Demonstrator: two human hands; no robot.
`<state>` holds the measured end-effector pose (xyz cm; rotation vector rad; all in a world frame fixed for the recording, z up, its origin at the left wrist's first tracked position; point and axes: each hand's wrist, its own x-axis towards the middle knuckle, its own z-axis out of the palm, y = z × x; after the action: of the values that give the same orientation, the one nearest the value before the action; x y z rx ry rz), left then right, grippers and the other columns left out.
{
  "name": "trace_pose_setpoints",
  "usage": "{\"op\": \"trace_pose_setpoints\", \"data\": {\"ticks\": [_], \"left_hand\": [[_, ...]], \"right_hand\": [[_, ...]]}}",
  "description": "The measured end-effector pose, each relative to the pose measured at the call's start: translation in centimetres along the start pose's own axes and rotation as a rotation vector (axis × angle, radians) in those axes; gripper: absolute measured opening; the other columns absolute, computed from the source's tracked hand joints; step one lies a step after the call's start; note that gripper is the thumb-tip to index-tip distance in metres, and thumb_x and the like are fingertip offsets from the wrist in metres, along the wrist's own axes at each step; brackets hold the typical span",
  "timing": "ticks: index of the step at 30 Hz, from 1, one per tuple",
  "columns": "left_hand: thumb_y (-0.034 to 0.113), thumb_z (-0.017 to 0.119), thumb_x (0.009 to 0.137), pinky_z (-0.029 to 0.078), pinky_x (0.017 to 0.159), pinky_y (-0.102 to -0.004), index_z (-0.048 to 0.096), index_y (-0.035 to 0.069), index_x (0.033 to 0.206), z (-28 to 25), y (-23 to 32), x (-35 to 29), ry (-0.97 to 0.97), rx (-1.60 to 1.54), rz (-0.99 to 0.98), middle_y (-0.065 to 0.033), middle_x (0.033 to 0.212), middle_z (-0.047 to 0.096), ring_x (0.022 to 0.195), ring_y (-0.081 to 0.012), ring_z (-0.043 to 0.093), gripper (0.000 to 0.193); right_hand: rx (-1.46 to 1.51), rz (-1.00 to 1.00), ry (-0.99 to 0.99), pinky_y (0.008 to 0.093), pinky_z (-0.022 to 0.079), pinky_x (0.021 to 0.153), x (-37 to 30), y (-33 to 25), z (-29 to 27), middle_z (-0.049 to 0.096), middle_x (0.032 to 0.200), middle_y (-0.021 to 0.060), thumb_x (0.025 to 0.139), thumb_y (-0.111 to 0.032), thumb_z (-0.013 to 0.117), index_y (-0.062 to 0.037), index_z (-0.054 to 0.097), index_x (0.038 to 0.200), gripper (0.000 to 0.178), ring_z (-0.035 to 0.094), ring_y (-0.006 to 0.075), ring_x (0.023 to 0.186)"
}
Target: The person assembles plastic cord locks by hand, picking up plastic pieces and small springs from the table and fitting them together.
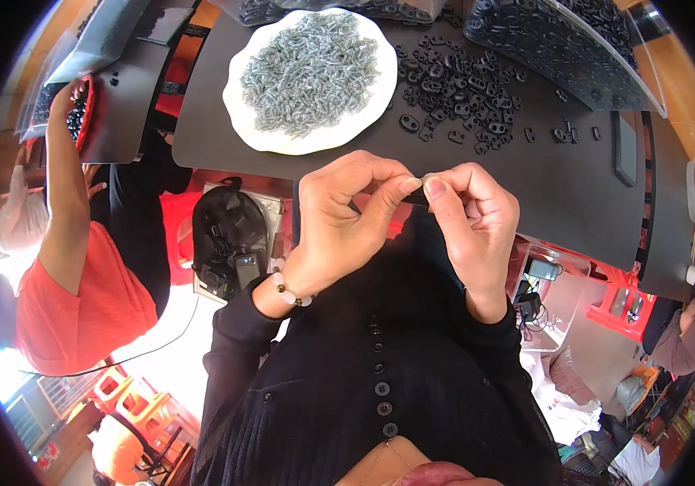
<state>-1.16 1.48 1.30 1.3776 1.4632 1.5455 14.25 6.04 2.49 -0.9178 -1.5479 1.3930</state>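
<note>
My left hand [339,223] and my right hand [477,227] meet in front of my chest, just off the near edge of the dark table [558,186]. Thumb and forefinger of each are pinched together, tip to tip, around a small dark piece [418,197]. The fingers cover most of it, so its kind is unclear. Beyond my left hand sits a white scalloped plate [238,105] heaped with small metal springs [311,73]. To its right, black two-hole cord locks [469,89] lie in a loose pile, with a few smaller black parts [564,132] apart from it.
A clear bin [598,81] full of black parts stands at the far right, near a dark flat tablet-like object [625,150]. Below the table are a black bag [230,235] and a clear box [554,292]. A co-worker in a red shirt [88,300] reaches into a red tray at left.
</note>
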Motion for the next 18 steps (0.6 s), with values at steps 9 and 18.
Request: {"op": "trace_pose_setpoints", "data": {"ticks": [9, 18], "left_hand": [[0.010, 0.067, 0.094, 0.049, 0.060, -0.0216, 0.071, -0.002, 0.095, 0.1, 1.4, -0.2, -0.045, -0.173, -0.223, -0.0052, 0.080, 0.068, 0.073, -0.0078, 0.065, 0.012], [0.015, 0.065, 0.097, 0.047, 0.060, -0.0191, 0.071, -0.002, 0.101, 0.4, 0.9, -0.3, -0.059, -0.223, -0.257, -0.0046, 0.086, 0.067, 0.074, -0.0049, 0.061, 0.019]], "right_hand": [[0.136, 0.083, 0.036, 0.0185, 0.036, 0.062, 0.0, 0.0, -0.3, 0.059, 0.075, -0.0007, 0.094, -0.006, 0.065, 0.0025, 0.065, 0.087, 0.011, 0.048, 0.0029, 0.068], [0.174, 0.081, 0.099, 0.0179, 0.040, 0.059, -0.1, 0.7, -1.2, 0.060, 0.072, -0.0033, 0.093, -0.006, 0.066, 0.0017, 0.066, 0.085, 0.012, 0.050, 0.0009, 0.065]]}}
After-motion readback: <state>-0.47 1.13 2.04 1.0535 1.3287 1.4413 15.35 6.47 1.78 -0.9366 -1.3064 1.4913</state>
